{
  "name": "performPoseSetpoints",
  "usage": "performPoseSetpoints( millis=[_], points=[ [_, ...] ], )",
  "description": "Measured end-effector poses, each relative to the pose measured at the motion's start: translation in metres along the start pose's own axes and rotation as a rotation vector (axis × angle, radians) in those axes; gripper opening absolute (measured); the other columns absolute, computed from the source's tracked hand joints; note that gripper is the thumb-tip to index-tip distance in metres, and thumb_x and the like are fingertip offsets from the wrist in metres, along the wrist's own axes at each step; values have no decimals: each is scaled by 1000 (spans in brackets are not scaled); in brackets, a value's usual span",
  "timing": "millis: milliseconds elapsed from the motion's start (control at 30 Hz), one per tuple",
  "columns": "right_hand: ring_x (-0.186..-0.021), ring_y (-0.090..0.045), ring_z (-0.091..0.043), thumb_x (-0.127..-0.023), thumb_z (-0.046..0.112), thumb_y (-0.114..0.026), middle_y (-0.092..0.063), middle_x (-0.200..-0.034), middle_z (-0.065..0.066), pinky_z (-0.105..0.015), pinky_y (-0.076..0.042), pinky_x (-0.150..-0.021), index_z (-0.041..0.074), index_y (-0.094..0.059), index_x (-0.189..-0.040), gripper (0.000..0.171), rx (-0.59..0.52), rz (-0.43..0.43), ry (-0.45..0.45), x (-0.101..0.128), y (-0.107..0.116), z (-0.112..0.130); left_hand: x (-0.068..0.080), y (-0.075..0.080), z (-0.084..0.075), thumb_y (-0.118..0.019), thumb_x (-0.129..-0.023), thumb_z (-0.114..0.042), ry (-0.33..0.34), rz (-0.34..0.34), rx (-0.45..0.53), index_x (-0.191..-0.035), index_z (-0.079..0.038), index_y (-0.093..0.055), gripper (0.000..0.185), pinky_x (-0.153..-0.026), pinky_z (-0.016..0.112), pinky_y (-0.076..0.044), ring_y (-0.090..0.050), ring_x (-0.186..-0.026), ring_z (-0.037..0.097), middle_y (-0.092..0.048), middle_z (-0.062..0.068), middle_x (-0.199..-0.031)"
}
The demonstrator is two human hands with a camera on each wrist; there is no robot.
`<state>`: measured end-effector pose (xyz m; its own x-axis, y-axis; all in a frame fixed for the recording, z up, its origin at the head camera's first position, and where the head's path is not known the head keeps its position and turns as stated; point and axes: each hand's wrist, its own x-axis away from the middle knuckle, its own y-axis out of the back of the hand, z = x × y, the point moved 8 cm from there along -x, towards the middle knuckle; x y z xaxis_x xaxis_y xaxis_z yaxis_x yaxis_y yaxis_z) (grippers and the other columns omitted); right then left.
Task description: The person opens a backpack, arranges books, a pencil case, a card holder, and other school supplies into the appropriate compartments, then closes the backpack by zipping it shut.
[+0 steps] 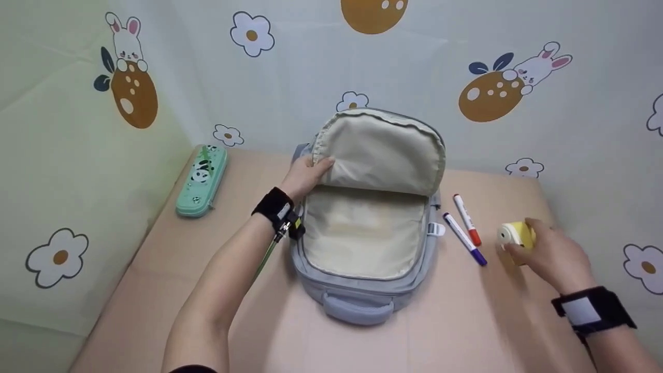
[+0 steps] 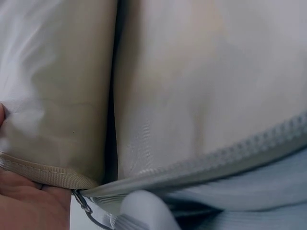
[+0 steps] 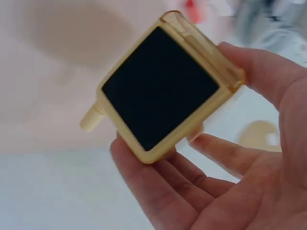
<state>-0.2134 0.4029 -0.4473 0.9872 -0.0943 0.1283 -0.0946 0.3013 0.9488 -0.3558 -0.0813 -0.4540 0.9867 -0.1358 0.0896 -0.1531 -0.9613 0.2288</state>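
A grey backpack (image 1: 362,305) lies on the table with its front flap (image 1: 383,150) lifted, baring the pale lining. My left hand (image 1: 305,176) grips the left edge of that flap, thumb on the lining; in the left wrist view, part of the hand (image 2: 33,201) shows at the flap's stitched edge. To the right of the backpack, my right hand (image 1: 557,254) holds a yellow crank pencil sharpener (image 1: 525,235) above the table. The right wrist view shows the sharpener's dark square base (image 3: 158,88), clear drawer and small crank handle (image 3: 91,119), with fingers around its edges.
Between backpack and right hand lie a red-capped marker (image 1: 467,220) and a purple-capped marker (image 1: 464,238). A mint-green panda pencil case (image 1: 202,181) rests at the table's left edge. Patterned cloth walls (image 1: 290,93) stand behind and on both sides of the table (image 1: 248,171).
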Motion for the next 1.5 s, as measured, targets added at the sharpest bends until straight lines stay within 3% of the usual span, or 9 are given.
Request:
performPoseSetpoints(
  millis=[200, 467, 567, 700, 967, 1300, 1400, 1500],
  points=[
    [-86, -56, -33, -87, 58, -74, -59, -118, -30, -35, -46, -62, -4, -44, -148, 93, -52, -45, 161, 8, 10, 77, 0, -1, -2, -62, -102, -43, -1, -2, 10, -85, -13, -58, 34, -48, 24, -31, -35, -51, 8, -39, -8, -61],
    [-79, -57, -28, -89, 54, -74, -65, -102, -19, -38, -43, -62, 8, -58, -144, 73, -54, -86, 384, 5, -2, 176, 1, -4, -6, -61, -103, -40, -32, 11, 49, -94, -9, -63, 32, -55, 25, -33, -37, -57, 9, -39, -8, -64],
    [-76, -56, -27, -89, 52, -73, -65, -93, -14, -40, -42, -64, 7, -64, -134, 64, -31, -80, 439, -3, -12, 207, 2, -3, -5, -62, -102, -41, -30, 3, 42, -91, -10, -61, 32, -53, 25, -32, -35, -55, 8, -38, -9, -63],
    [-65, -53, -24, -88, 50, -73, -58, -75, -5, -38, -39, -58, 9, -67, -107, 45, 18, -78, 485, -18, -27, 237, 3, -2, -6, -62, -102, -42, -26, 0, 40, -90, -12, -61, 32, -53, 25, -32, -35, -55, 8, -38, -8, -64],
    [-60, -55, -25, -90, 48, -71, -57, -68, -5, -42, -44, -56, 10, -59, -78, 42, 115, -37, 441, -49, -60, 258, 3, -2, -6, -63, -101, -42, -20, 4, 56, -92, -10, -64, 33, -53, 24, -34, -38, -57, 9, -42, -7, -65],
    [-62, -64, -32, -92, 48, -71, -64, -65, -11, -51, -52, -58, 15, -57, -53, 53, 135, -131, 403, -63, -69, 263, 2, -2, -7, -63, -102, -40, -27, 4, 72, -93, -9, -64, 32, -52, 24, -33, -38, -55, 8, -43, -7, -64],
    [-68, -67, -35, -92, 54, -69, -68, -72, -17, -51, -54, -61, 14, -65, -57, 53, 147, -126, 387, -62, -72, 264, 1, -2, -6, -63, -102, -40, -26, 5, 82, -93, -8, -64, 32, -50, 24, -31, -37, -53, 8, -42, -7, -62],
    [-73, -66, -38, -90, 64, -64, -66, -87, -24, -53, -54, -64, -1, -71, -81, 66, 183, -69, 361, -59, -76, 261, 0, -3, -5, -63, -102, -41, -26, 11, 74, -93, -9, -64, 33, -50, 24, -32, -38, -53, 8, -42, -8, -62]
  ],
)
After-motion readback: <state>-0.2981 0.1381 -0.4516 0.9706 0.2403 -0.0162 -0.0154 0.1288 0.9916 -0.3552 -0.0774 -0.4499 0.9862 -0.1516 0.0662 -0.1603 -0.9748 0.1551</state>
